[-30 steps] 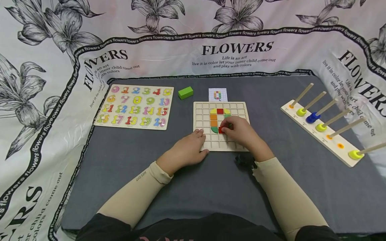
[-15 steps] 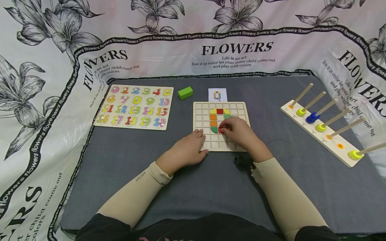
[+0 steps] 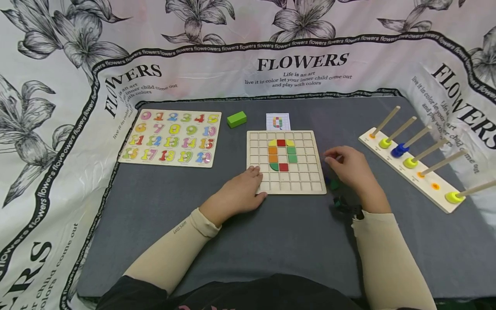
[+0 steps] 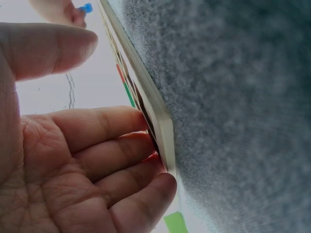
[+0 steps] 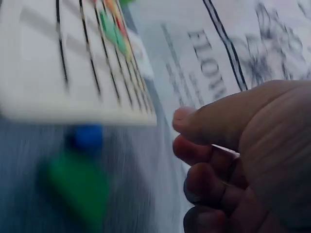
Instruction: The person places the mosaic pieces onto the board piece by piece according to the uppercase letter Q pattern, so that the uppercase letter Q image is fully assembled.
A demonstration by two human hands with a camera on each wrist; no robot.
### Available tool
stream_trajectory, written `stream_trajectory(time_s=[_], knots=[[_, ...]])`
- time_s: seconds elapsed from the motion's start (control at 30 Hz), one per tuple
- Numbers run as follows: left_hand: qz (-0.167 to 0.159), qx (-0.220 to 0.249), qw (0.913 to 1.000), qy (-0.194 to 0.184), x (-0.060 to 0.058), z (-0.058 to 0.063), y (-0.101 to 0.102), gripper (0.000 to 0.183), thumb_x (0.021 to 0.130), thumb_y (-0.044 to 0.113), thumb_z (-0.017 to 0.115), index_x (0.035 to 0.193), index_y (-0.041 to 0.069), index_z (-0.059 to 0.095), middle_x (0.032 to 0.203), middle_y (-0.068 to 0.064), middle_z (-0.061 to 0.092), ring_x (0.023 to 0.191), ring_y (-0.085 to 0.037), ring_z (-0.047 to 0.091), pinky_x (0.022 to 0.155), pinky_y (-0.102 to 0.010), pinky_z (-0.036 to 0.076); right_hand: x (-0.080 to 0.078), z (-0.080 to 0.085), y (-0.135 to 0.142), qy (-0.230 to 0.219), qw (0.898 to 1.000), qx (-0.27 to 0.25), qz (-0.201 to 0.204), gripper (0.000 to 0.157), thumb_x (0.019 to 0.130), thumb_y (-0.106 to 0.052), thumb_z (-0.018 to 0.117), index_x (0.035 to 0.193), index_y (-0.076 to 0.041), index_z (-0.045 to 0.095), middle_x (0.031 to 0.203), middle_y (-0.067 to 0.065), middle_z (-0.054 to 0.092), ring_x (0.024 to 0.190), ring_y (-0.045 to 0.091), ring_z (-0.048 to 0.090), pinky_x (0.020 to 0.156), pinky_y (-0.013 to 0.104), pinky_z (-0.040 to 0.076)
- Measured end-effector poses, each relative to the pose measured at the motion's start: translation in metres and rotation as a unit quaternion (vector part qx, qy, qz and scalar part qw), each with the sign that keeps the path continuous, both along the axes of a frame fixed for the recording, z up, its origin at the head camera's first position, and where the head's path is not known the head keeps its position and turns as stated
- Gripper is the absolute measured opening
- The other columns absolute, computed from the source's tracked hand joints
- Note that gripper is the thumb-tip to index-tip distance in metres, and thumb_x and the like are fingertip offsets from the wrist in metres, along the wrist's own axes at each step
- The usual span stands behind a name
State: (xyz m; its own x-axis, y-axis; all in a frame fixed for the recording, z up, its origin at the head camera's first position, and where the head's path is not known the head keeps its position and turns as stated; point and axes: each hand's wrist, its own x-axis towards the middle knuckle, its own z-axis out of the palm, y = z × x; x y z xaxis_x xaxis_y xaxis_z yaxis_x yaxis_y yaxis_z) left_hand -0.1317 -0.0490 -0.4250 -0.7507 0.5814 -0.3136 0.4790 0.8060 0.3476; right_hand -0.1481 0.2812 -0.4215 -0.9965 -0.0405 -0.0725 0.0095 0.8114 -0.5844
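Note:
A wooden grid board lies mid-table, bearing a ring of coloured pieces: yellow corners, red top piece, orange left squares, green right squares. At the bottom sit a green rounded piece and a red square. My left hand rests with extended fingers on the board's left edge. Right of the board hovers my right hand, fingers loosely bent, nothing visible between thumb and fingers in the right wrist view. Below it on the cloth lie a green piece and a blue piece, both blurred.
A pattern card lies behind the board and a green block to its left. The number puzzle is farther left. At right stands a peg board with upright sticks and several rings.
My right hand has let go of the red square at the board's bottom row and moved right, off the board. The left hand has stayed in place.

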Motion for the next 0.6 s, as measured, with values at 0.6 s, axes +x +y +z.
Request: stream_trajectory(time_s=[0.6], knots=[[-0.004, -0.004, 1.0, 0.008, 0.0, -0.002, 0.001, 0.069, 0.112, 0.039, 0.061, 0.164, -0.001, 0.045, 0.177, -0.017, 0.035, 0.168, -0.032, 0.027, 0.136, -0.045, 0.03, 0.039, -0.012, 0.036, -0.098, 0.994, 0.019, 0.034, 0.036, 0.099, -0.03, 0.082, 0.115, 0.0, 0.071, 0.1, 0.013, 0.066, 0.086, 0.024, 0.058, 0.072, 0.035, 0.048]])
